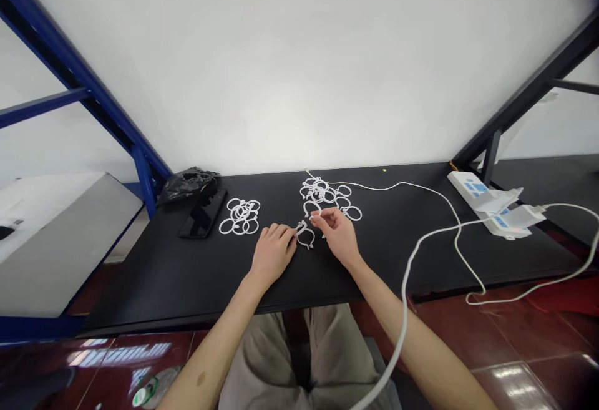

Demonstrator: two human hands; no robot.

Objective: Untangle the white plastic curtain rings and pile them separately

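My left hand [274, 249] rests on the black table [187, 273] with its fingers pinched on a white plastic ring [306, 238]. My right hand [337, 230] pinches another open white ring [312, 208] just above it. Behind my hands lies a loose heap of white rings [330, 196]. A second, tidier pile of white rings [240, 216] sits to the left of my left hand.
A black phone [202, 214] and a crumpled black bag [187, 184] lie at the back left. White cables [435, 235] run across the right side to a white power strip [491, 207]. Blue shelf posts [140, 173] stand at left, beside a grey box [51, 235].
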